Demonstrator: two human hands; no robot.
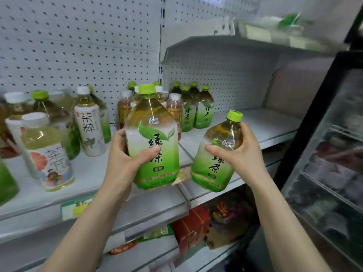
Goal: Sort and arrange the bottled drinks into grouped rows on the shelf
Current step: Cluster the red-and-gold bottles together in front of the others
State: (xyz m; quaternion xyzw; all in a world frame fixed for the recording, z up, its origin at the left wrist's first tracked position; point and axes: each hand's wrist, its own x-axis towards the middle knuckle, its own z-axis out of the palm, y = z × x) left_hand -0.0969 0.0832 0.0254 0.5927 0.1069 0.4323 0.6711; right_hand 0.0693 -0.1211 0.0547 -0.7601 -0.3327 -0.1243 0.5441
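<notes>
Two green-tea bottles in transfer. My left hand (pixel 125 154) grasps the left bottle (pixel 155 138) round its labelled body, upright, thumb across the label. My right hand (pixel 241 152) grasps the right bottle (pixel 216 160) round its shoulder, tilted with the cap leaning away from the left hand. Both are held in front of the shelf (pixel 265 124), not yet set down.

The green-tea row (pixel 196 110) stands beyond and between the hands, with bare shelf beyond the right hand. In my judgement both bottles belong there. I should right the tilted one first, land each flat on its base just beside the row with its label forward, and place them one at a time so that neither knocks a standing neighbour.

The mixed bottles (pixel 88 122) to the outside of the left hand are blurred, and the nearest are cut by the frame edge. How deep the green-tea row runs is hidden behind the left bottle. The contents of the glass-door cabinet (pixel 324 154) outside the right hand cannot be made out.
</notes>
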